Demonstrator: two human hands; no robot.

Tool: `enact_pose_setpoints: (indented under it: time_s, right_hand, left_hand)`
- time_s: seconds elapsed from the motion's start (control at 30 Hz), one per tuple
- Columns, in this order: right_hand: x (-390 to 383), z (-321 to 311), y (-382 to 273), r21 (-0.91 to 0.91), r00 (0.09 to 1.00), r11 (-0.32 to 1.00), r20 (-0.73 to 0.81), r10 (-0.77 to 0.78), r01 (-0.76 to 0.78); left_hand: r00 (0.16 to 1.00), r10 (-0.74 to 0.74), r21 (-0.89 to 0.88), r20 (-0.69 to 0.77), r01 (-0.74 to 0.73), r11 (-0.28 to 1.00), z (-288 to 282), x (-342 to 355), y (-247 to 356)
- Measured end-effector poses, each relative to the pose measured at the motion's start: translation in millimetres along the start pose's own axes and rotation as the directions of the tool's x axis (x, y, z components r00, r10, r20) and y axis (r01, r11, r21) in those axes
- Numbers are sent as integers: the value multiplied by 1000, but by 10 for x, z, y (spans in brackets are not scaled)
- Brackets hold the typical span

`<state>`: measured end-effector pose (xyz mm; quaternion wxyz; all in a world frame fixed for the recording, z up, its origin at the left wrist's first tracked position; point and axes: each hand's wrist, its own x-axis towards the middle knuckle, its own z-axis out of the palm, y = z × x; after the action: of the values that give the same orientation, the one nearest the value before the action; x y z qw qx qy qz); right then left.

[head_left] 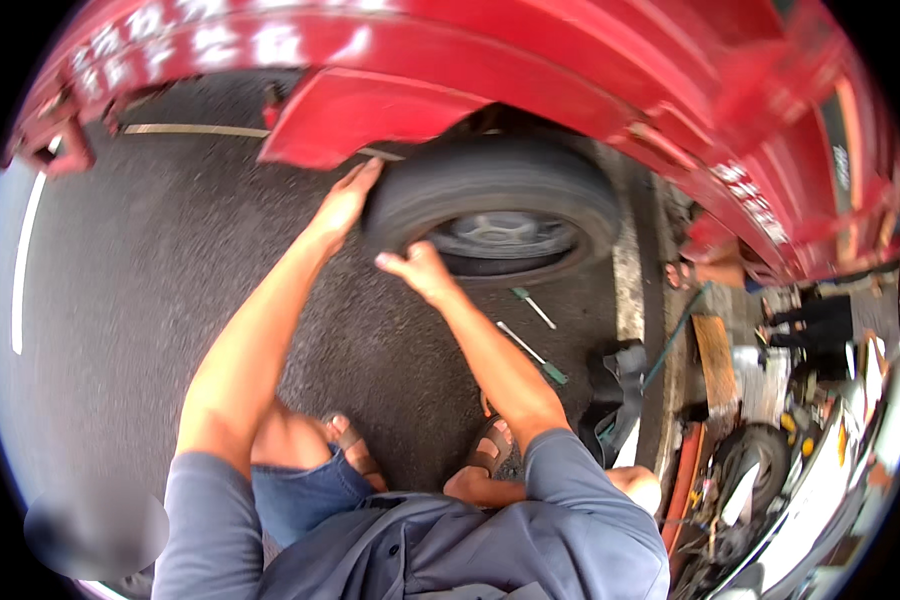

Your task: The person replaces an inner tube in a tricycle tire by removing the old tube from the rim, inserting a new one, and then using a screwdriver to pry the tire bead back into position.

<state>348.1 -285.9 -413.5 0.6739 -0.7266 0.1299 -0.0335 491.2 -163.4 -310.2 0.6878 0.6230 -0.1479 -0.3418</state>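
Note:
A large black tire with a metal wheel (492,170) stands under the red body of a vehicle (440,50). My left hand (345,202) grips the tire's left side, fingertips against its upper edge. Lower down, my right hand (418,268) holds the tire's lower-left edge, thumb pointing left. Just below the tire, on the asphalt, lie a screwdriver with a green handle (532,306) and a longer tool, also green-handled (553,372). A dark, crumpled item (610,390) lies to their right, partly behind my right arm.
A white painted strip (628,300) and a curb run down the right. Beyond them are a person in dark clothing (810,318), a cardboard piece (715,360) and a parked two-wheeler (770,470). A red bracket (70,145) hangs at upper left.

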Motion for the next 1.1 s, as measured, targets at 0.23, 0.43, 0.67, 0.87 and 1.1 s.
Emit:
enact_pose_setpoints:
  time_s: [0.23,0.43,0.67,0.87,1.1]
  right_hand:
    - [-133,-386,-700,881,957,380,-225,-185,281]
    - [-7,-464,-556,855,965,488,-54,-259,178]
    - [124,-220,-91,70,934,959,255,250,-276]
    - [111,-583,721,-854,936,513,107,337,-87]
    - [-613,-1582,498,-977,969,-158,107,224,145]
  left_hand:
    - [965,-260,7,-18,261,965,-23,16,-136]
    - [970,-243,-92,1,242,966,162,-63,41]
    - [965,-256,-83,51,259,962,105,-141,114]
    - [989,-150,21,-6,150,988,71,-18,-81]
    - [970,-56,195,-237,104,975,6,240,-436]
